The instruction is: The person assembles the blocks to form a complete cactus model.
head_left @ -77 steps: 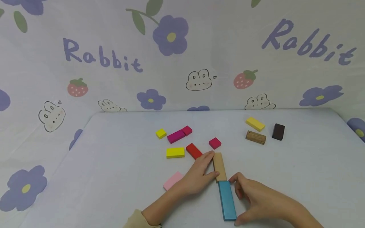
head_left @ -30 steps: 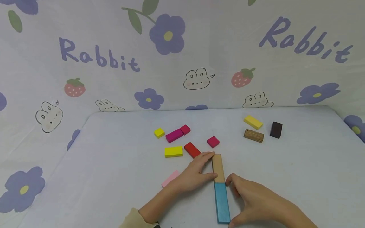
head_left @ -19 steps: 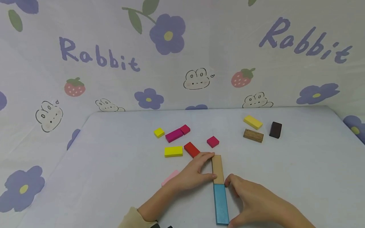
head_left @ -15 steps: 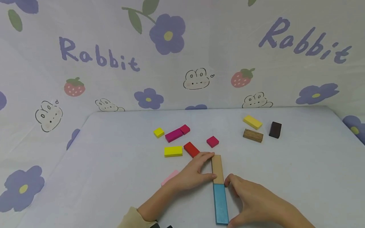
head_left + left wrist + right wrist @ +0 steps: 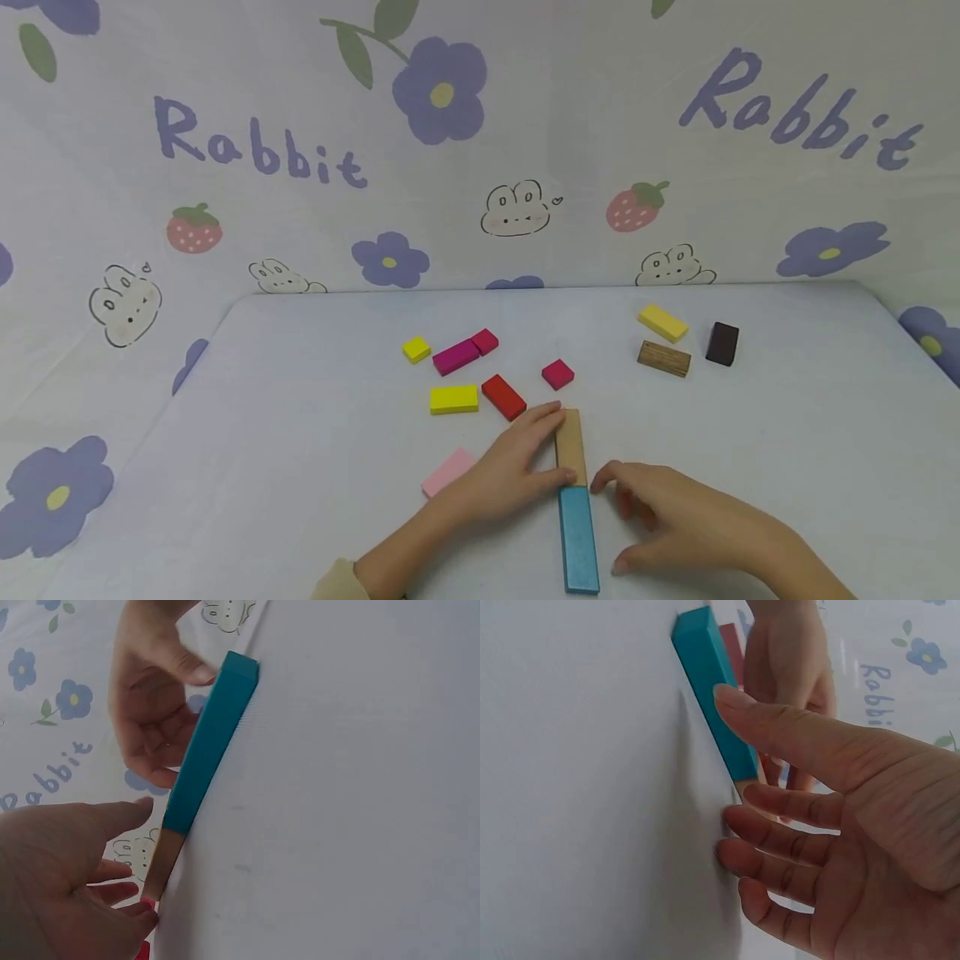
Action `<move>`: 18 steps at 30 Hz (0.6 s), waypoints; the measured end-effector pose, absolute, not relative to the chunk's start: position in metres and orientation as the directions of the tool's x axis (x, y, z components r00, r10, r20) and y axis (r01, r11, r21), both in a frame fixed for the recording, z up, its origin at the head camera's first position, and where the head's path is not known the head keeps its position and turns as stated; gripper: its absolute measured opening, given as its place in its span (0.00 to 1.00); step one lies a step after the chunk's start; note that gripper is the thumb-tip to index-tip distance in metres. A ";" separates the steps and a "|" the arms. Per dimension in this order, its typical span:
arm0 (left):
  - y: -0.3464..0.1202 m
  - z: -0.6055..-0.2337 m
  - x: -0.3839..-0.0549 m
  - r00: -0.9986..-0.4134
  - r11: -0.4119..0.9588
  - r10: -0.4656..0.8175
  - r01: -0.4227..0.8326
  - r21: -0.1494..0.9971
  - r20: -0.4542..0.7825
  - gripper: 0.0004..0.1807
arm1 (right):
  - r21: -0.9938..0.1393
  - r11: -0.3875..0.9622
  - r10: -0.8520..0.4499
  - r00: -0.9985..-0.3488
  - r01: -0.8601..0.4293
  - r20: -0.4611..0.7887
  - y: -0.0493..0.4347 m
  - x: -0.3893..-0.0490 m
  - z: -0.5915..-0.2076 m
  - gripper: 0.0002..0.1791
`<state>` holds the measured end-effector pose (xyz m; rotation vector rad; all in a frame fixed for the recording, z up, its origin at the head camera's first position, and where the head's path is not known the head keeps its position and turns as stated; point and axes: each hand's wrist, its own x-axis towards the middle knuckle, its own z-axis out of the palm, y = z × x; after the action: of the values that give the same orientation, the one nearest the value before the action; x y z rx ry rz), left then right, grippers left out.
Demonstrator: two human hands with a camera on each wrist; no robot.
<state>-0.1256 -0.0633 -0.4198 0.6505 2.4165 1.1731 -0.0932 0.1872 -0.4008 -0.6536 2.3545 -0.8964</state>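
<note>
Left hand (image 5: 510, 471), loosely spread, is probably just steadying the tan block (image 5: 571, 446) against the blue block (image 5: 578, 542), right hand (image 5: 682, 517) relaxed, empty.

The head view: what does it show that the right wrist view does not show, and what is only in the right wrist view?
Only the head view shows the dark brown rectangular block, the brown wood-grain rectangular block and the pale yellow rectangular block.

Only the right wrist view shows the palm of the right hand.

Both show the long blue rectangular block end to end with the tan wooden rectangular block, and the left hand.
</note>
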 end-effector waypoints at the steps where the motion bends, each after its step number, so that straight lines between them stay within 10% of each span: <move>1: -0.063 -0.420 -0.124 -0.819 0.552 0.559 0.250 0.795 -0.130 0.42 | -0.716 0.653 -0.602 -0.743 -0.246 -0.294 0.190 -0.095 -0.400 0.34; 18: -0.073 -0.429 -0.111 -0.725 0.574 0.672 0.386 0.722 -0.147 0.49 | -0.594 0.693 -0.389 -0.905 -0.409 0.170 0.225 -0.144 -0.388 0.12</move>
<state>-0.1114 -0.0734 -0.4290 0.8536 2.4009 0.9594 -0.1444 0.2254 -0.3882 -0.6886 2.9183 -1.0354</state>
